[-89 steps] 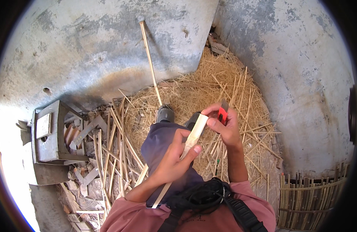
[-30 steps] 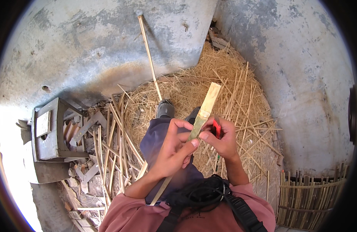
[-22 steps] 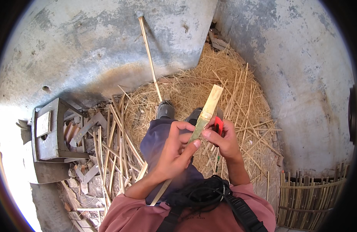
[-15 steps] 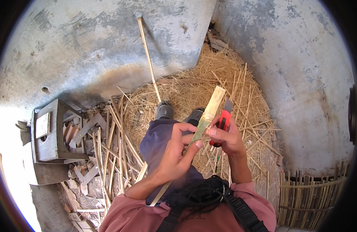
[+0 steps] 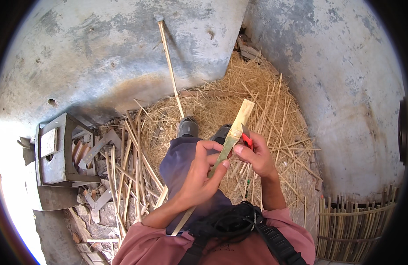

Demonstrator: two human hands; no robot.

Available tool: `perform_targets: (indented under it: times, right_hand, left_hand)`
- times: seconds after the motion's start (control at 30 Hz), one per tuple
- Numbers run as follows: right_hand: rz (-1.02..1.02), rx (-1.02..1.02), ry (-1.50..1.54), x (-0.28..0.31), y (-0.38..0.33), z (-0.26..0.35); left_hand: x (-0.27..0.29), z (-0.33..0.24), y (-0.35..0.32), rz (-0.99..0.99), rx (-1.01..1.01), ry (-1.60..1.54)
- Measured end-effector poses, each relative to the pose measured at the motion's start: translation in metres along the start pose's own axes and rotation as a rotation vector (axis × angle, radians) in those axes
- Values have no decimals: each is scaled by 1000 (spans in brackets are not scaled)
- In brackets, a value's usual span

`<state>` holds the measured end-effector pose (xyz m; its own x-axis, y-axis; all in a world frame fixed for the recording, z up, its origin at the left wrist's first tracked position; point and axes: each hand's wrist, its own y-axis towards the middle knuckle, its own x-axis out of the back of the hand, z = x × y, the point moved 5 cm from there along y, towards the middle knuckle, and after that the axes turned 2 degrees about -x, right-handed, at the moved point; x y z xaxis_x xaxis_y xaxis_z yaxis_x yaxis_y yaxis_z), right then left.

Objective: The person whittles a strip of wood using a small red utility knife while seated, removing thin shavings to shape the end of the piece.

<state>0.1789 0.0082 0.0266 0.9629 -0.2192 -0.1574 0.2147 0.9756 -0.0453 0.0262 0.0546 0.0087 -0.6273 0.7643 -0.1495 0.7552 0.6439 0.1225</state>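
Observation:
My left hand (image 5: 203,173) is closed round a long flat bamboo strip (image 5: 232,137), pinched between thumb and fingers. The strip slants up and to the right; its far end is pale and shaved, the part below a node is green, and its tail runs down past my left forearm. In my right hand (image 5: 257,158) is a red utility knife (image 5: 247,140), its handle mostly hidden by the fingers. The grey blade is out, close to the strip's right edge near the node. Whether it touches the strip cannot be made out.
Straw-like shavings (image 5: 239,81) cover the floor round my shoes (image 5: 188,126). A pole (image 5: 171,66) leans on the grey wall (image 5: 102,39). Bamboo sticks (image 5: 135,163) lie at left beside a wooden box frame (image 5: 65,150). A woven stick fence (image 5: 351,229) stands at lower right.
My right hand has turned and moved slightly left with the knife, bringing the blade beside the strip's node. The strip's far end has shifted slightly left.

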Motion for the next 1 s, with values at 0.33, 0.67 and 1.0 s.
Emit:
perform_targets:
  times: [0.33, 0.67, 1.0]
  right_hand:
    - [85, 23, -169, 5, 0, 2]
    - [107, 21, -271, 2, 1, 11]
    - [50, 143, -96, 4, 7, 3]
  left_hand:
    - [0, -4, 1, -13, -17, 85]
    - [2, -6, 0, -30, -10, 74]
    - [1, 3, 0, 70, 15, 58]
